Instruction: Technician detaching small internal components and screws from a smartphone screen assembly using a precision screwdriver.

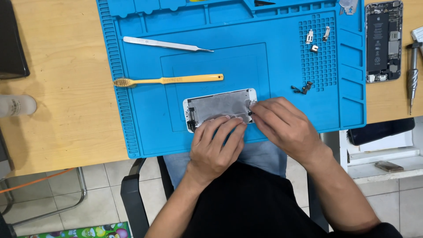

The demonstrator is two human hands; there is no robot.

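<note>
So there's a white phone screen assembly (219,107) lying face down on a blue silicone work mat (145,128), near the mat's near edge, metal backplate facing up. Both hands are on it. The left hand (214,147) sits flat over the near long edge, fingers curled down and pressing on the plate, basically pinning the panel in place. The right hand (284,123) comes in from the right with its fingers pinched narrow at the panel's right end. I can't tell if there's a tiny part between those fingertips or not, it's just too small to make out.

Farther back on the mat there's a yellow toothbrush-style brush (169,80) lying left to right, and beyond that a pair of metal tweezers (165,44), tips pointing right. Over on the right side, in the mat's gridded section, a few small metal brackets (316,39) are parked, and a little dark flex piece (303,88) sits just far-right of the right hand.

Off the mat on the wooden table (61,88), far right, there's the opened phone body (383,42) with its battery showing, and a metal screwdriver (413,75) just beside it. A white bottle (16,105) lies at the left edge.
</note>
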